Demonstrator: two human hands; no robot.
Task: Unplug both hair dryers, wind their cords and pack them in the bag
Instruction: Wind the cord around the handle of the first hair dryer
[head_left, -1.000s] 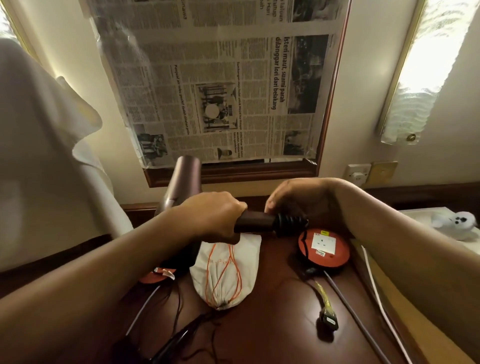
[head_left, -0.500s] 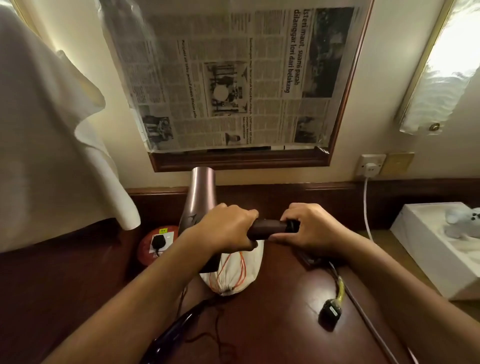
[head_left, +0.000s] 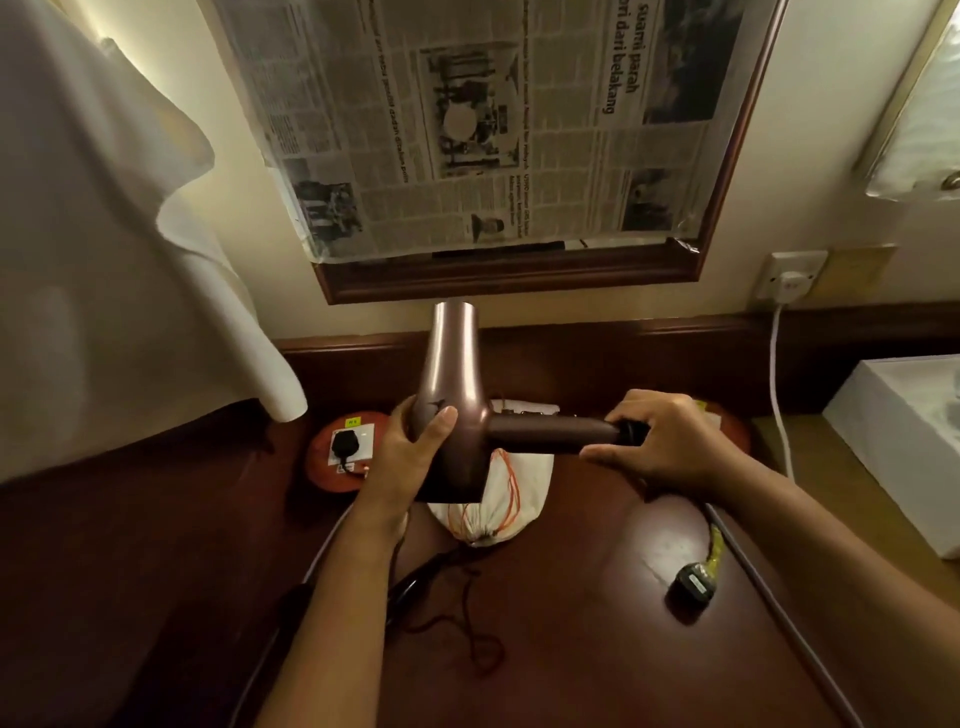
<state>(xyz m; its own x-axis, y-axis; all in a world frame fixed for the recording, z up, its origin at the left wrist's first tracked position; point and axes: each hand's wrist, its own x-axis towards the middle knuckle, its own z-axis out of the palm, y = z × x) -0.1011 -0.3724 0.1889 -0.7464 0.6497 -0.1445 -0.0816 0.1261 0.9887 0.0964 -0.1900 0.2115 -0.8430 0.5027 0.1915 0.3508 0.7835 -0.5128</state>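
Note:
A brown hair dryer (head_left: 457, 395) is held above the dark wooden table (head_left: 571, 623), barrel pointing away, handle to the right. My left hand (head_left: 415, 452) grips the barrel's near part. My right hand (head_left: 660, 447) grips the end of the handle where the cord leaves it. Under the dryer lies a white drawstring bag (head_left: 511, 499) with orange cords. A black plug (head_left: 343, 444) sits in an orange socket reel (head_left: 337, 457) at the left. A loose black plug (head_left: 693, 584) with a yellow tag lies at the right. A thin black cord (head_left: 467, 613) trails near the table's front.
A second orange reel (head_left: 732, 431) shows behind my right hand. A white cable (head_left: 776, 384) hangs from the wall socket (head_left: 789, 275). A white box (head_left: 893, 447) stands at the right. White cloth (head_left: 104, 260) hangs at the left. A newspaper-covered mirror (head_left: 493, 130) is on the wall.
My left hand has shifted from the handle to the dryer's barrel. The right hand stays at the handle's cord end. The view has tilted down and left.

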